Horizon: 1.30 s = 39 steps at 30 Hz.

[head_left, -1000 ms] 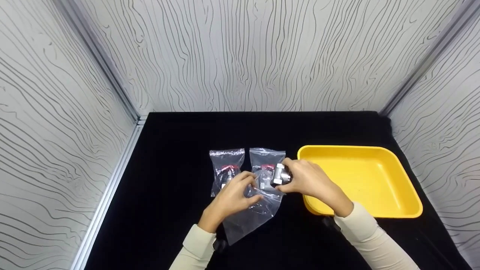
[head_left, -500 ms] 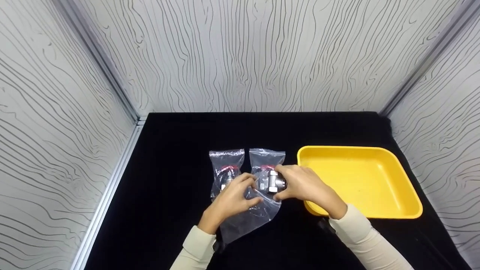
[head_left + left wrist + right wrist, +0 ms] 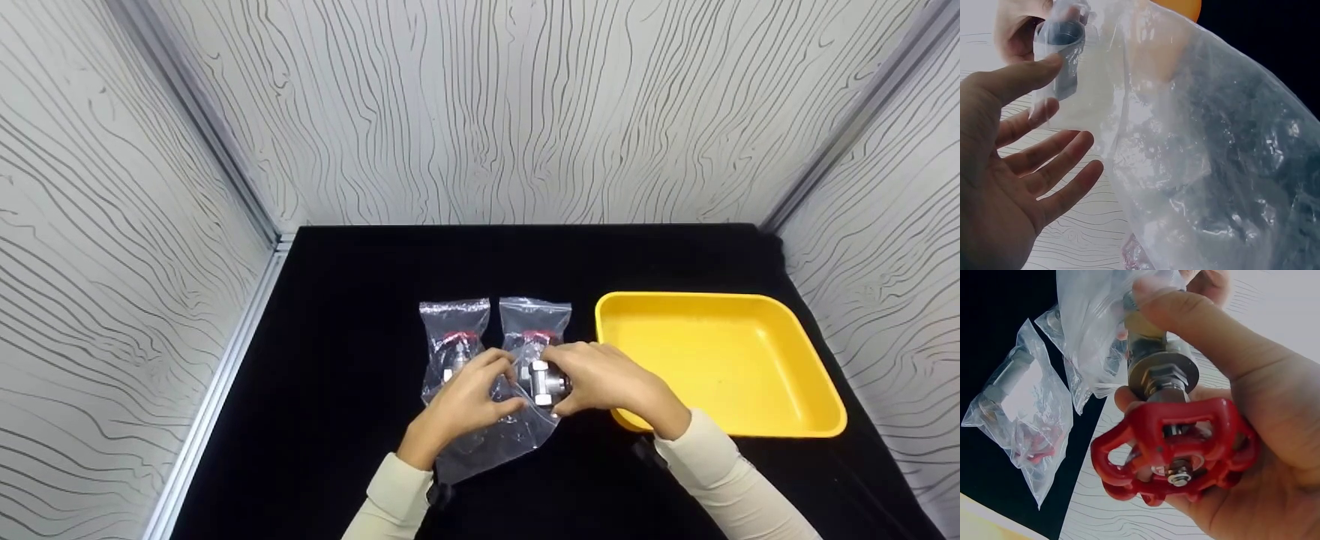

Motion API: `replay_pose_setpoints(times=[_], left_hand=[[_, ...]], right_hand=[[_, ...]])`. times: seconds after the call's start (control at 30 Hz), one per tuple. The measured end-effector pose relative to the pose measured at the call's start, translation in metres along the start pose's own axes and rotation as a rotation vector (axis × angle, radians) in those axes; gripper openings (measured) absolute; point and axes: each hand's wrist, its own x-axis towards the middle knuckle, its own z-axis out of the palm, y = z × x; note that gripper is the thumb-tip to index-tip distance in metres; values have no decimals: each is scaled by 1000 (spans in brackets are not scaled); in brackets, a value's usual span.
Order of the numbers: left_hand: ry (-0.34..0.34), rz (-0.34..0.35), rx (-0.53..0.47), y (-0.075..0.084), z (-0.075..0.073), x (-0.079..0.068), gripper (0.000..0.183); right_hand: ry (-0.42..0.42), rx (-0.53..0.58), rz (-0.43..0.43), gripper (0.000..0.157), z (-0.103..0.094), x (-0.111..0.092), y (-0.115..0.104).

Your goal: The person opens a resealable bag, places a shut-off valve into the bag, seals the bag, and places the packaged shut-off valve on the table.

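My right hand (image 3: 619, 379) grips a metal gate valve (image 3: 541, 382) with a red handwheel (image 3: 1213, 413), thumb and fingers around its body. The valve's open pipe end (image 3: 1064, 79) shows through the film at the mouth of a clear zip bag (image 3: 1202, 146). With thumb and fingers spread at that mouth, my left hand (image 3: 469, 394) holds the bag. In the head view the loose bag (image 3: 487, 454) hangs down toward me below both hands, and the handwheel is hidden behind the right hand.
Two valves in clear bags lie side by side behind my hands, the left bag (image 3: 455, 319) and the right bag (image 3: 534, 316), on a black cloth (image 3: 360, 300). A yellow tray (image 3: 720, 360) stands to the right. Pale wood-patterned panels (image 3: 480, 112) enclose the table.
My right hand has brought the valve leftward and slightly toward me, up to the bag's mouth. The left hand has stayed nearly still while the bag's lower part shifted slightly.
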Motion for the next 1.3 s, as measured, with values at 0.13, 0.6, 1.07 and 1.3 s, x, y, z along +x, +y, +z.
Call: replay_pose_setpoints(times=[0.13, 0.6, 1.07, 1.3], left_hand=[[-5, 3, -18, 2, -1, 0, 27], [-50, -21, -25, 6, 6, -1, 26], [-36, 19, 22, 5, 18, -1, 26], [-68, -20, 5, 7, 20, -3, 25]], right_hand=[[-12, -20, -22, 50, 3, 1, 0], [-87, -11, -6, 51, 14, 3, 0], [-76, -16, -14, 47, 31, 9, 4], [-134, -21, 16, 46, 36, 11, 3]])
